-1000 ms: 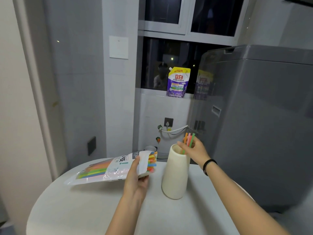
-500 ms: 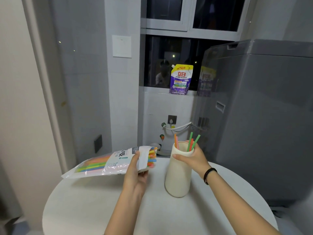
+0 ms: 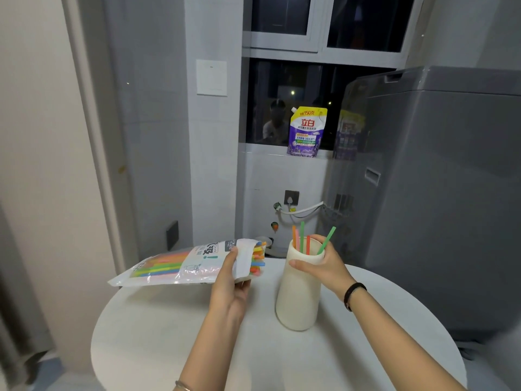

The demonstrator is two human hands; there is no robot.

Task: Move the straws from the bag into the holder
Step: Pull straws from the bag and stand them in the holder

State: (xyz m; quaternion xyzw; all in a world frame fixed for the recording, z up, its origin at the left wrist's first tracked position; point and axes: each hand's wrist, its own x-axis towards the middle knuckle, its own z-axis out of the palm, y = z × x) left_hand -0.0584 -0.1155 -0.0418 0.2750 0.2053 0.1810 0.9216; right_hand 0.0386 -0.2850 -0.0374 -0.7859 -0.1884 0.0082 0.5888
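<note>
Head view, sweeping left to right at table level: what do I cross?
straw bag → left hand gripping its open end → holder → right hand gripping the holder's rim → washing machine

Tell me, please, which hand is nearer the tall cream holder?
Right: the right hand grips the tall cream holder near its rim; the left hand holds the clear straw bag, apart.

The straw bag [image 3: 180, 266] is pinched at its open end by the left hand [image 3: 229, 289]. The cream holder [image 3: 298, 300], a few straws [image 3: 302, 235] poking out, is gripped near its rim by the right hand [image 3: 324, 266].
</note>
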